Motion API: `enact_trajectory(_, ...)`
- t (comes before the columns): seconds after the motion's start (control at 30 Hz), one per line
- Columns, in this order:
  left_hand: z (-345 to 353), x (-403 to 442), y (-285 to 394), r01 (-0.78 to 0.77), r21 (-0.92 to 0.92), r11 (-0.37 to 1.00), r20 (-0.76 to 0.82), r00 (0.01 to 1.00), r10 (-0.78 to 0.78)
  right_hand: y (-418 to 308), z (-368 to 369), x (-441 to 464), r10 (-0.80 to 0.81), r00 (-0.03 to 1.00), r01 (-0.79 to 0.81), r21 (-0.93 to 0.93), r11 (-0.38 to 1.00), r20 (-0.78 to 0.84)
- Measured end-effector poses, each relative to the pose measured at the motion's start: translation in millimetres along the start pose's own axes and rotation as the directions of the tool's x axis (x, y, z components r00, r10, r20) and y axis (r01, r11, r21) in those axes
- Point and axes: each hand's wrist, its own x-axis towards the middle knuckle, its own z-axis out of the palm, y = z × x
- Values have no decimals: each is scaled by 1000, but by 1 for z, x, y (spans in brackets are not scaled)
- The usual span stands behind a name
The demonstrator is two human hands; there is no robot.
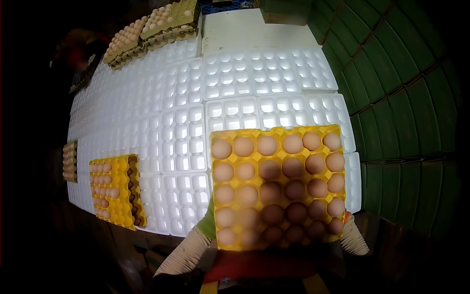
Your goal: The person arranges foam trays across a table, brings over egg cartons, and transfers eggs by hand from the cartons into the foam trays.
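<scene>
A yellow egg tray point(256, 133) full of brown eggs point(267, 145) is held up in front of my body. My left hand point(208, 223), in a green glove, grips its left side, with the fingers mostly hidden behind and beneath it. At the right edge only a sliver of my right hand point(348, 217) shows, with a bit of orange; its fingers are hidden by the tray. Below and beyond the held tray lie white plastic egg trays point(183, 134) with rows of hollows. A shadow falls across the middle of the eggs.
To the left, a stacked yellow tray point(124, 183) holds eggs over part of its surface. Egg-filled pulp trays point(169, 35) stand at the back left, and a smaller-looking one point(70, 161) at the far left. Green boxes point(387, 132) line the right side. A greenish container point(286, 12) sits at the back.
</scene>
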Motion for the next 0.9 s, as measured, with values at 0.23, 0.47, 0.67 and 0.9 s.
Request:
enact_trajectory(0.23,-56,-29,21,-59,268,962,-70,994,80,-25,67,-29,-56,992,77,-193,978,115)
enact_trajectory(0.47,-154,-76,42,-57,516,855,-273,935,227,-10,203,-26,-75,951,236,-545,804,301)
enact_trajectory(0.67,-208,-82,43,-37,592,805,-338,895,290,39,277,-5,-230,924,380,-656,652,307)
enact_trajectory(0.9,-229,-89,75,-108,791,602,-195,888,417,-75,149,-38,-237,929,326,-321,889,284)
